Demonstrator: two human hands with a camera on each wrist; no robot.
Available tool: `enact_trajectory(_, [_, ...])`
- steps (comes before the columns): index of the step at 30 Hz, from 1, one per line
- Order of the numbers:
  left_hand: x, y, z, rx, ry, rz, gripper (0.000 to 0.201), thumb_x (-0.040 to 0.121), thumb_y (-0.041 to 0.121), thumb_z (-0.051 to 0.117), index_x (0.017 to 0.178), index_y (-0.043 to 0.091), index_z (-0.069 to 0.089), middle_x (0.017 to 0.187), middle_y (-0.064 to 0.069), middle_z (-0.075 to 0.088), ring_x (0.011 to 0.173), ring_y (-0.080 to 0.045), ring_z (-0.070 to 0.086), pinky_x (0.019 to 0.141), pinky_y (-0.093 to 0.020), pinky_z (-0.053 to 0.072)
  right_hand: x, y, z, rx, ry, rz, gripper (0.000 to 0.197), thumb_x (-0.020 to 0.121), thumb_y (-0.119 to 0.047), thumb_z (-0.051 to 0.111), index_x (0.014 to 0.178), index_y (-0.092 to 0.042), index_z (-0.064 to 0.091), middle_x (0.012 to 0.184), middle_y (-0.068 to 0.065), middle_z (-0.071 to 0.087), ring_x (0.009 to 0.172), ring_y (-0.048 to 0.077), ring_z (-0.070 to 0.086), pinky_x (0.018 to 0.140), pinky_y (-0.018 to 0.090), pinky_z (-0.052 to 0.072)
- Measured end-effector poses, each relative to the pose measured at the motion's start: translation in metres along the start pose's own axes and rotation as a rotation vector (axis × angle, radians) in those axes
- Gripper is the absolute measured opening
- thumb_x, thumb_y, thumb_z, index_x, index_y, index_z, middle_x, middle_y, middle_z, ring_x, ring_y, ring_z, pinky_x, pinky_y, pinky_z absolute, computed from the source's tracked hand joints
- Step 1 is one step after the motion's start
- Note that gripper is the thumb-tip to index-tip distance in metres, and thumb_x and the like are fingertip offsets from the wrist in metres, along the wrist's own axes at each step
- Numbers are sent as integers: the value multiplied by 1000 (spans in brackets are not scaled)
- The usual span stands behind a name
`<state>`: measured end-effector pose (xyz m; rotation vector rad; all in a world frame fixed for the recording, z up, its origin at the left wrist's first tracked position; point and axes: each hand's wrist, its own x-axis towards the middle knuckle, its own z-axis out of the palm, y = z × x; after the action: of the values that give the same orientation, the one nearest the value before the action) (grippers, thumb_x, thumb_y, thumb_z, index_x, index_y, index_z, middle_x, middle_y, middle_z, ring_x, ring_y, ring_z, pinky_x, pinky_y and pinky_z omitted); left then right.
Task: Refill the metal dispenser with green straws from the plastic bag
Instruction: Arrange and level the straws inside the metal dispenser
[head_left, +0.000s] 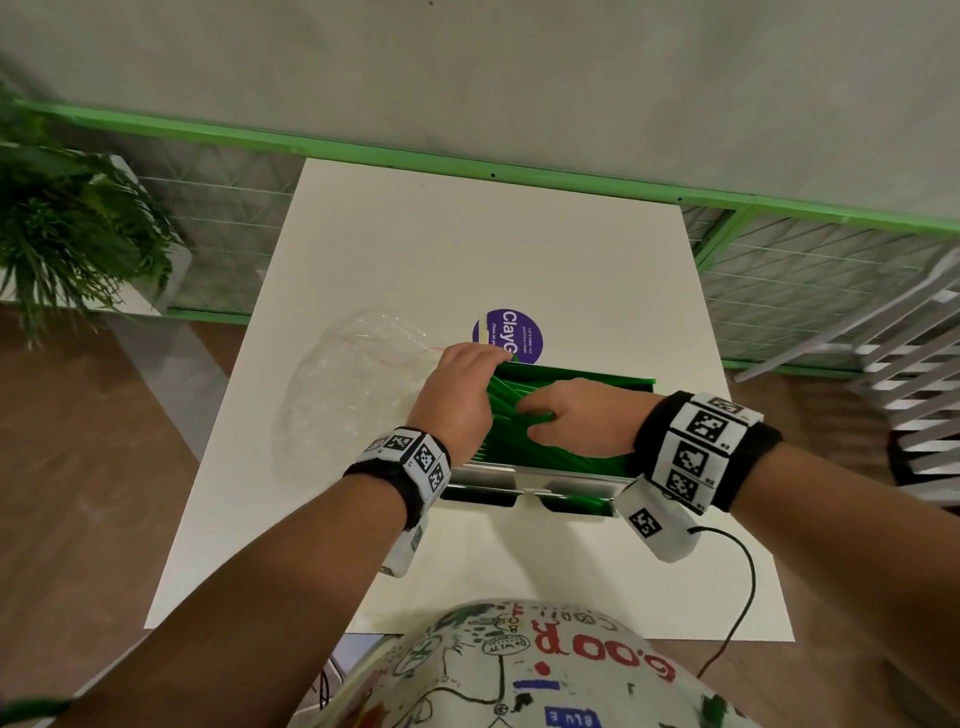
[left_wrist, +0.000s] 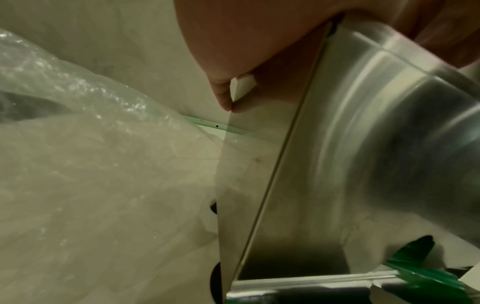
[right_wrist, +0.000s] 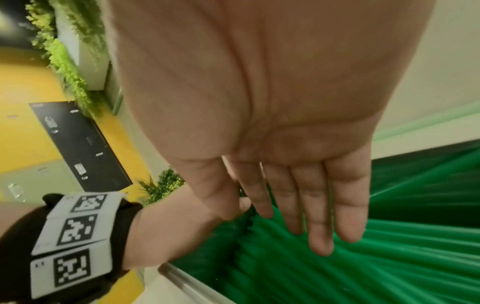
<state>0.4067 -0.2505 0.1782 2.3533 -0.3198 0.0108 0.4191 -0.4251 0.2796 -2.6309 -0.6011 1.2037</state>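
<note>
The metal dispenser stands open on the white table, packed with green straws. My right hand lies flat on the straws with its fingers straight; the right wrist view shows the palm over the straws. My left hand straddles the dispenser's left wall. Its thumb touches the wall's outer edge, and its fingers bend over onto the straw ends. The clear plastic bag lies crumpled to the left, against the dispenser.
A round purple sticker sits on the table behind the dispenser. A black cable trails off the front right. A plant stands off the table to the left, a green railing runs behind, and grey slats are at the right.
</note>
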Motion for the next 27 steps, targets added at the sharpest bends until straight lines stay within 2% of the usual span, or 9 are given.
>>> enact_trajectory(3, [0, -2, 1, -10, 6, 7, 58, 88, -15, 49, 139, 11, 56, 138, -5, 59, 134, -24, 43, 114, -40, 41, 6, -1, 3, -53, 143, -7, 42, 98, -23, 48, 138, -15, 56, 137, 5, 61, 121, 24, 57, 103, 36, 46])
enact_trajectory(6, [0, -4, 4, -10, 18, 14, 58, 86, -16, 48, 137, 10, 58, 136, -5, 61, 132, -25, 46, 113, -41, 42, 15, 4, 6, -133, 446, 10, 29, 91, -19, 43, 106, -12, 68, 98, 9, 72, 86, 29, 65, 76, 38, 55])
enact_trajectory(8, [0, -5, 5, -14, 24, 18, 60, 84, -17, 48, 137, 9, 59, 135, -6, 61, 131, -26, 46, 112, -42, 43, 16, 2, 6, -246, 514, 76, 16, 91, -18, 44, 88, -9, 58, 76, 7, 60, 69, 30, 57, 60, 33, 46])
enact_trajectory(10, [0, -4, 5, -9, 16, 14, 62, 83, -19, 48, 138, 10, 58, 136, -6, 60, 132, -25, 45, 113, -41, 42, 16, -1, 8, -326, 410, 154, 8, 91, -17, 47, 88, -12, 52, 76, 6, 50, 68, 28, 52, 60, 32, 40])
enact_trajectory(12, [0, -3, 3, 0, 1, 0, 65, 83, -18, 47, 139, 12, 56, 139, -4, 58, 135, -23, 43, 114, -39, 41, 20, 4, 16, -348, 265, 218, 11, 90, -18, 52, 98, -11, 52, 86, 7, 53, 77, 28, 54, 65, 35, 47])
enact_trajectory(15, [0, -1, 2, 1, -1, -6, 65, 84, -17, 46, 140, 13, 55, 140, -2, 57, 136, -21, 41, 115, -37, 40, 33, 17, 30, -294, 132, 273, 51, 86, -25, 62, 131, -9, 43, 108, 12, 56, 98, 32, 61, 80, 42, 56])
enact_trajectory(17, [-1, 0, 1, 13, -10, -2, 65, 83, -16, 46, 141, 14, 54, 140, -2, 57, 136, -22, 40, 114, -38, 40, 39, 21, 36, -255, 99, 266, 65, 83, -25, 65, 140, -13, 36, 123, 16, 52, 107, 36, 59, 85, 44, 56])
enact_trajectory(24, [0, -1, 0, 27, -20, 5, 67, 80, -16, 48, 141, 13, 54, 140, -3, 57, 136, -23, 41, 114, -39, 41, 38, 24, 37, -234, 79, 129, 42, 83, -16, 65, 123, -15, 52, 114, 8, 60, 100, 27, 61, 84, 38, 56])
enact_trajectory(27, [0, 0, 0, 28, -21, 5, 67, 81, -16, 48, 141, 13, 54, 140, -3, 56, 135, -23, 41, 114, -39, 40, 31, 24, 36, -232, 70, 96, 44, 81, -5, 59, 124, -16, 55, 111, 6, 64, 102, 28, 63, 84, 38, 57])
